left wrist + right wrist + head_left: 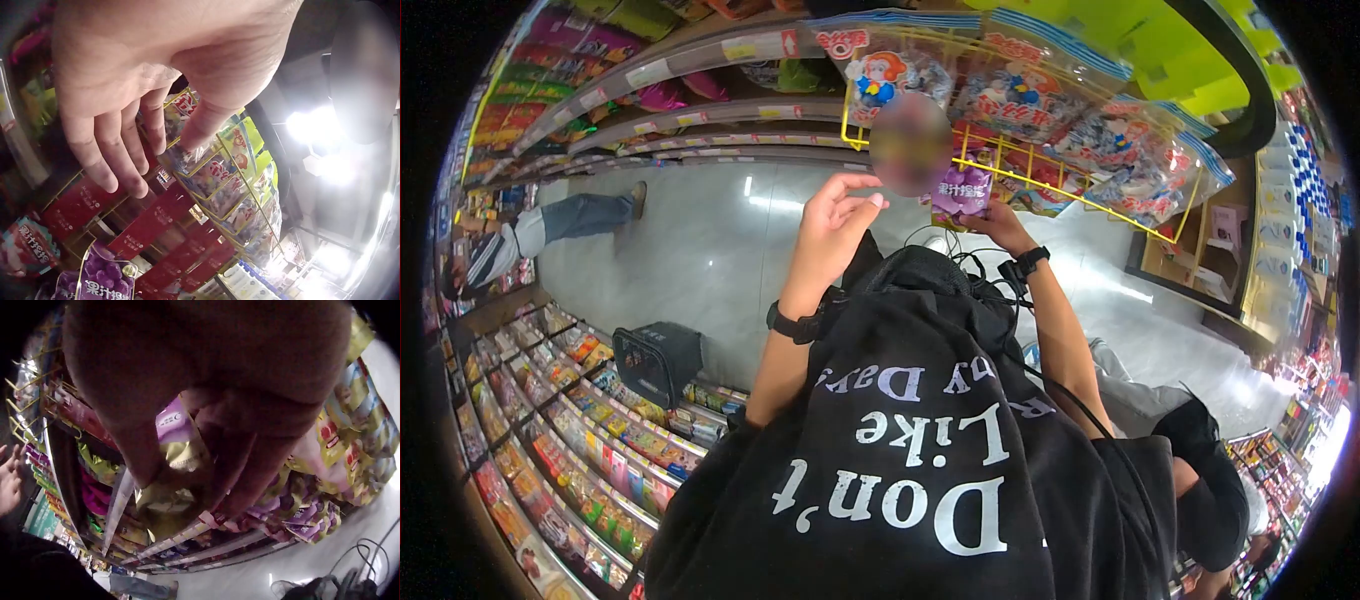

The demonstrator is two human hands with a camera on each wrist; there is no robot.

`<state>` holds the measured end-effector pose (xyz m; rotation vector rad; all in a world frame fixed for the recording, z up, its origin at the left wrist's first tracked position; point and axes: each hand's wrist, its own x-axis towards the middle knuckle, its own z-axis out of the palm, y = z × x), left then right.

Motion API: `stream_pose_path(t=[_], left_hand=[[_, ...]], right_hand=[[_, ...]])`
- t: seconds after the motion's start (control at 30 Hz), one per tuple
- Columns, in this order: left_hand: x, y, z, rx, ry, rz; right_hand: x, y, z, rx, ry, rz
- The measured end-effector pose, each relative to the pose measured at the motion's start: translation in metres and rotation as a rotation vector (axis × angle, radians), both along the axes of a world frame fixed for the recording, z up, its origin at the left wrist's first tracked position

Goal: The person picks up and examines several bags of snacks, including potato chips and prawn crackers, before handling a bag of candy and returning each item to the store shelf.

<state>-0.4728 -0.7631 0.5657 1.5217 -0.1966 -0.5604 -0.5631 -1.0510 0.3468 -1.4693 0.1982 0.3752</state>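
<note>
My right hand (1006, 228) pinches a purple grape-printed candy bag (960, 192) below the yellow wire rack (1090, 190). From the right wrist, a purple-and-gold bag (176, 447) shows between the thumb and fingers, partly hidden by the hand. My left hand (837, 213) is raised in front of the rack with loosely bent fingers and nothing in them. In the left wrist view the grape-printed bag (105, 275) appears at the bottom, below the left fingers (109, 162).
Clear bags with red lettering (1025, 90) fill the rack. Shelves of packaged snacks (570, 420) stand on the left, with a dark shopping basket (662, 355) beside them. One person (560, 225) is at the far left, another (1205, 480) at the lower right.
</note>
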Motion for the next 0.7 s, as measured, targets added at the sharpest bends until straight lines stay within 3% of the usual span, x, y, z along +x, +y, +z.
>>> stream_pose_path(t=[0.13, 0.33, 0.7], left_hand=[[0.000, 0.014, 0.002, 0.035, 0.004, 0.035], [0.003, 0.047, -0.004, 0.042, 0.031, 0.126], [0.046, 0.147, -0.004, -0.004, -0.028, 0.211]], right_hand=[[0.004, 0.009, 0.006, 0.083, -0.032, -0.094], [-0.003, 0.003, -0.048, -0.124, 0.322, -0.231], [-0.020, 0.030, -0.055, -0.048, 0.385, -0.305]])
